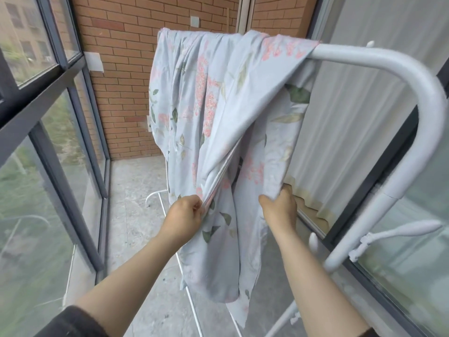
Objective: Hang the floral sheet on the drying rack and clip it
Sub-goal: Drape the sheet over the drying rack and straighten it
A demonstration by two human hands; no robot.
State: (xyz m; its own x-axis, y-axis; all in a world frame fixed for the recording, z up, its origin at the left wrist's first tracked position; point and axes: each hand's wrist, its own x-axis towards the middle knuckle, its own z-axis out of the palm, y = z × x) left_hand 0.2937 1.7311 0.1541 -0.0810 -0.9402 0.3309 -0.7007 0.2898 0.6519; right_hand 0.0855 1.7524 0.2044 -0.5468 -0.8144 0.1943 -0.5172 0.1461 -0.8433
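Note:
The floral sheet (213, 113), pale blue with pink flowers and green leaves, hangs bunched over the top bar of the white drying rack (393, 76). Its lower folds drop almost to the floor. My left hand (185, 212) pinches a hemmed edge of the sheet at mid height. My right hand (279, 206) grips another fold of the same sheet a little to the right. No clip is in view.
The rack's curved white tube bends down on the right to a joint (386, 193), with its floor bars (192, 307) running under the sheet. Dark-framed windows (60, 132) line the left, a brick wall (126, 76) stands behind, and a glass door with a white curtain (349, 132) is on the right.

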